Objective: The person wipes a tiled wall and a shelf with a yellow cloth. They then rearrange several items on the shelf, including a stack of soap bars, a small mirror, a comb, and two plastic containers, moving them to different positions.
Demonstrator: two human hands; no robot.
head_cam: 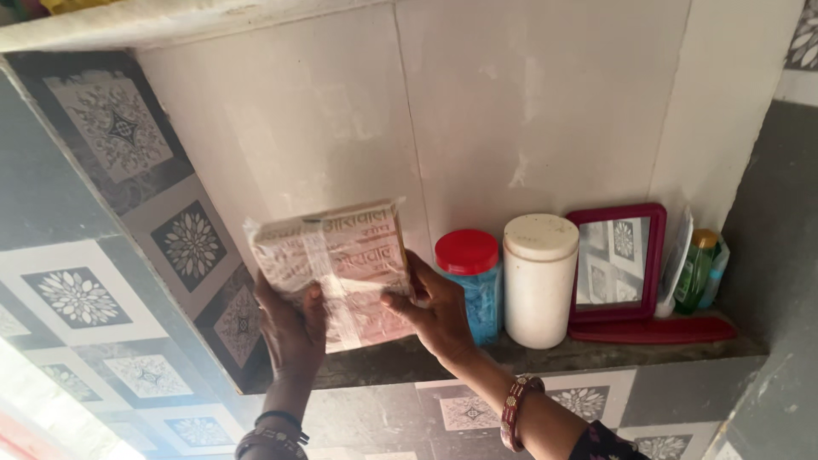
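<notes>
Two hands hold up one flat, cream-and-pink printed packet wrapped in clear plastic (336,271) in the head view, at the left end of a grey stone shelf (596,353) set into a niche with a pale plastered back wall (511,102). The left hand (294,328) grasps the packet from below, thumb laid over its lower left face, and the right hand (434,307) clasps the right edge, fingers curled behind and thumb on the front. The packet is tilted, its top leaning left, and its lower part hangs just above the shelf; whether it touches the stone cannot be told. Red lettering and pink bands cover its front. Just right of the right hand stands a clear blue jar with a round red lid (470,285), touching or nearly touching a taller white cylindrical tub with a cream lid (538,281). Beside that leans a small mirror in a dark pink plastic frame (615,260), then a green bottle with a yellow cap (697,268) at the far right. Bangles ring both wrists, and patterned grey-and-white floral tiles (192,243) line the left wall.
</notes>
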